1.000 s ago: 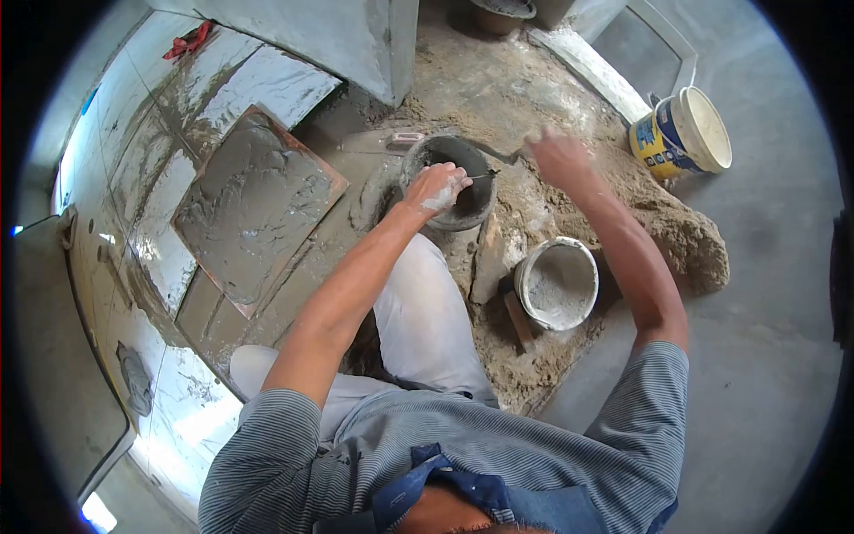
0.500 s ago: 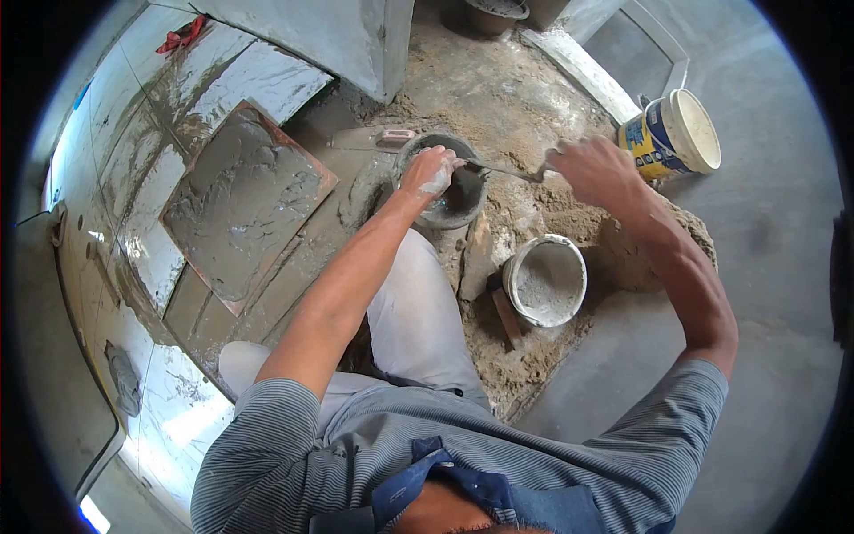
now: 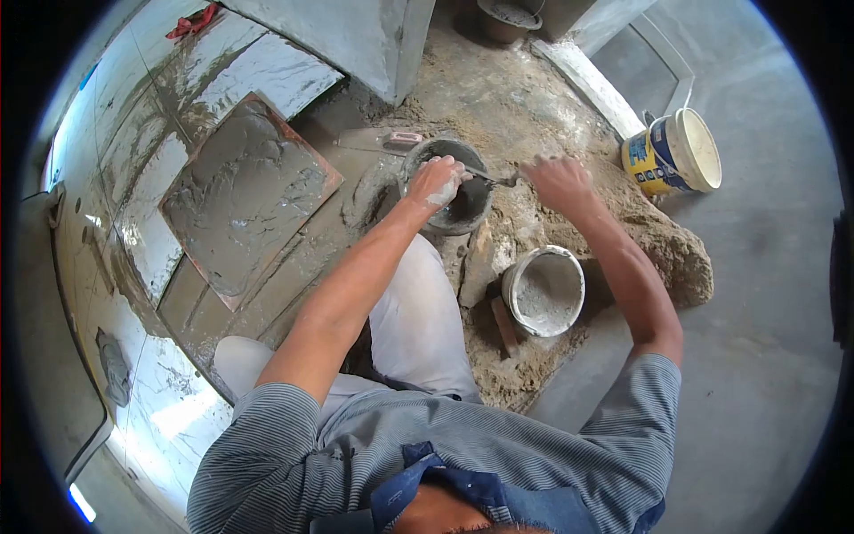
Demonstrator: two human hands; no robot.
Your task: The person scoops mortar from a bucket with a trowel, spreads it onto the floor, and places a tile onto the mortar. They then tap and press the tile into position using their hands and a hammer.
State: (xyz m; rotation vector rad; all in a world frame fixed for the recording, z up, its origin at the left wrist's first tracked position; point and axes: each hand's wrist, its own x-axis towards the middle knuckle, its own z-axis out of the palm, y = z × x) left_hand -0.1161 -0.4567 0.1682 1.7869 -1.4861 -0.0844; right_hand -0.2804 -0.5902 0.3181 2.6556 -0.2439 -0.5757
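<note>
My left hand (image 3: 434, 183) is over a dark round bucket (image 3: 485, 209) of grey, wet-looking contents. Its fingers are closed at the blade end of a pointing trowel (image 3: 500, 181). My right hand (image 3: 559, 183), to the right of the bucket rim, is wrapped round the handle end, which its fingers mostly hide. The narrow blade and bent neck span the gap between both hands. Left of the bucket, a flat steel trowel with a pinkish handle (image 3: 403, 139) lies on the floor. A white-rimmed bucket (image 3: 580, 289) of grey material stands below my right hand.
At left, a tile (image 3: 245, 196) spread with grey mortar lies over other tiles. A yellow and blue pail (image 3: 654, 160) stands at right, by heaped sand (image 3: 676, 254). Another basin (image 3: 507, 28) is at the back, near a wall corner (image 3: 396, 53). A red cloth (image 3: 191, 20) lies far left.
My right hand has come left, towards the left hand, and the trowel has slid with it. Less of the trowel shows between the hands. The left hand stays over the bucket.
</note>
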